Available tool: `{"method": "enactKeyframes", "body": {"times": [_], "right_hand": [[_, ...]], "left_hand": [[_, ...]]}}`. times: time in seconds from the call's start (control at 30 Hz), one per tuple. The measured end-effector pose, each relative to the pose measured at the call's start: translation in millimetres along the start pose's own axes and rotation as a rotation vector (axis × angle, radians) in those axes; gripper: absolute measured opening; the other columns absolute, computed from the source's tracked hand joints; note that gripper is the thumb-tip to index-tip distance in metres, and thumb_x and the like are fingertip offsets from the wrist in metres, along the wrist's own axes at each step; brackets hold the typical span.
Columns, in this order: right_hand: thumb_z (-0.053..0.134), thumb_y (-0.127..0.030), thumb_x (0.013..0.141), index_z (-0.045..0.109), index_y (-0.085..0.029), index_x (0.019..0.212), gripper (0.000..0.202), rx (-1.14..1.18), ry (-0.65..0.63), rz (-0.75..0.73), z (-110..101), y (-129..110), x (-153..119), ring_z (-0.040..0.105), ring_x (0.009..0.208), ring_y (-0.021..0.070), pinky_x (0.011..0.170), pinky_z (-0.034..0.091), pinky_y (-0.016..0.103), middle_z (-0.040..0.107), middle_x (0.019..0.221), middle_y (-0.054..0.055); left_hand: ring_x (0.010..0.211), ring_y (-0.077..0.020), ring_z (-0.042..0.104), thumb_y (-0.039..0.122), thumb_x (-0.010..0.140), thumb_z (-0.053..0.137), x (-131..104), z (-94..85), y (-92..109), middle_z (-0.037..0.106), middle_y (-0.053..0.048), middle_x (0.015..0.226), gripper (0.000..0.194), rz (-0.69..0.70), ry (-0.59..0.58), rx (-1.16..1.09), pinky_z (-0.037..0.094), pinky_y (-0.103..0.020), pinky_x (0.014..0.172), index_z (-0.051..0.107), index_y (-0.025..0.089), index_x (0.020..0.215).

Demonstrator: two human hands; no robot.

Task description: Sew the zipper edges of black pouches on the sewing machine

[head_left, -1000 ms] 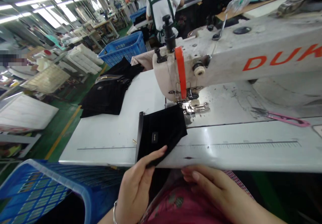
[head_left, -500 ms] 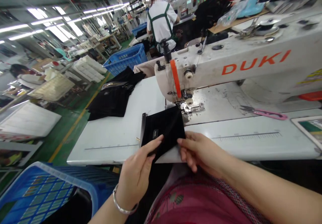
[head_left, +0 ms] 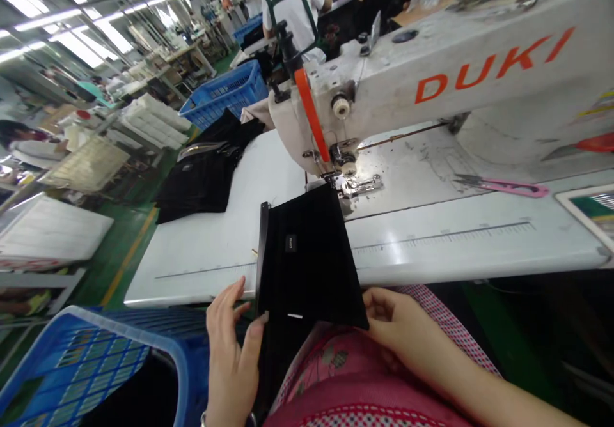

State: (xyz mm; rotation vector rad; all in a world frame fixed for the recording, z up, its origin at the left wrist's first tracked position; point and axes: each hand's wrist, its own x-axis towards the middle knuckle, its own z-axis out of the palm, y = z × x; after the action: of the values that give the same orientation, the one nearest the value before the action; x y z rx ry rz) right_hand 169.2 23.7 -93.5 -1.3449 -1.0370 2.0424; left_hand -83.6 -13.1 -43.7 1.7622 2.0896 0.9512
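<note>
A black fabric piece (head_left: 311,267) with a small label lies flat over the front edge of the white table, its far corner under the needle area of the sewing machine (head_left: 355,114). A dark strip runs along its left side. My left hand (head_left: 235,350) is at the near left corner, fingers spread, the thumb tip touching the cloth edge. My right hand (head_left: 403,325) pinches the near right corner between thumb and fingers.
Pink-handled snips (head_left: 513,187) lie on the machine bed at right. Stacked black pieces (head_left: 192,181) rest at the table's left end. A blue basket (head_left: 180,357) stands below left, another blue basket (head_left: 225,94) behind. A person (head_left: 290,5) is beyond the machine.
The black piece now lies spread out further toward me. My right hand has moved down and nearer with its corner. My left hand has shifted left and down, off the cloth's top, its fingers opened.
</note>
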Motion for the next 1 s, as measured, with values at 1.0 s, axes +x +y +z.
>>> {"method": "enactKeyframes", "body": {"times": [1.0], "right_hand": [[0.065,-0.037,0.076,0.055,-0.02,0.072,0.02,0.111,-0.072,0.071,-5.0,0.0,-15.5,0.052,0.042,0.0103,0.044,0.041,0.022,0.058,0.049,-0.005]], "left_hand": [[0.091,-0.0176,0.06,0.013,0.094,0.053,5.9,53.6,51.9,0.07,-0.006,0.102,0.026,0.932,-0.33,0.106,0.05,-0.034,0.082,0.061,0.015,0.118]]}}
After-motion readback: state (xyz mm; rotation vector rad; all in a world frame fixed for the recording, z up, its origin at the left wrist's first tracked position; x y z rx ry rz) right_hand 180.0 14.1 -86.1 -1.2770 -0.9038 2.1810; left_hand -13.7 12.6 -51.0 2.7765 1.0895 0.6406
